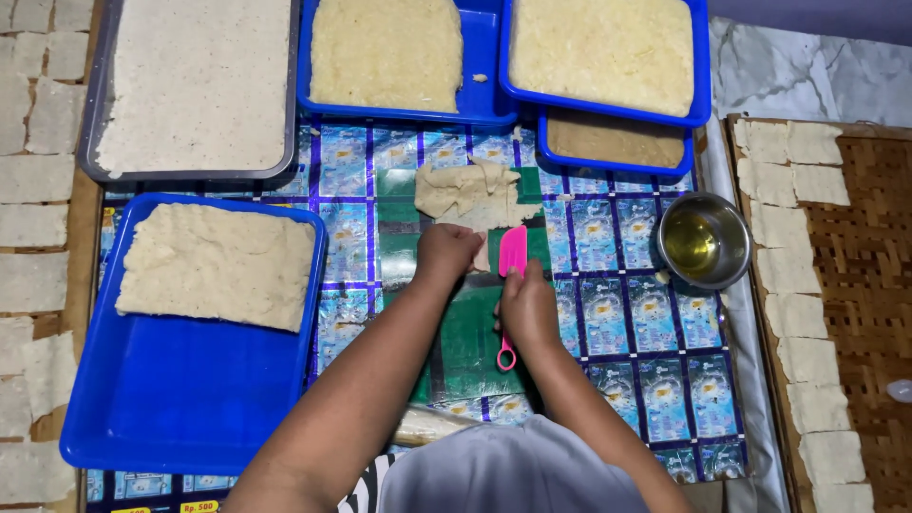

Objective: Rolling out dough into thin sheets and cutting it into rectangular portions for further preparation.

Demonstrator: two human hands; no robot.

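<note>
Fingers of the right hand (pixel 528 309) wrap a pink plastic scraper (pixel 511 255), grip closed on its handle, blade up by the dough. Left hand (pixel 446 253) sits fisted beside it, pressing a thin pale dough piece (pixel 472 195) on the foil-covered worktop (pixel 617 313); can't tell what's under that fist. Room's tight: blue trays (pixel 190 399) of pale mash crowd the left and top, a small metal bowl (pixel 704 239) of oil sits right. Cut squares (pixel 803 313) line a woven mat, partly cropped off.
</note>
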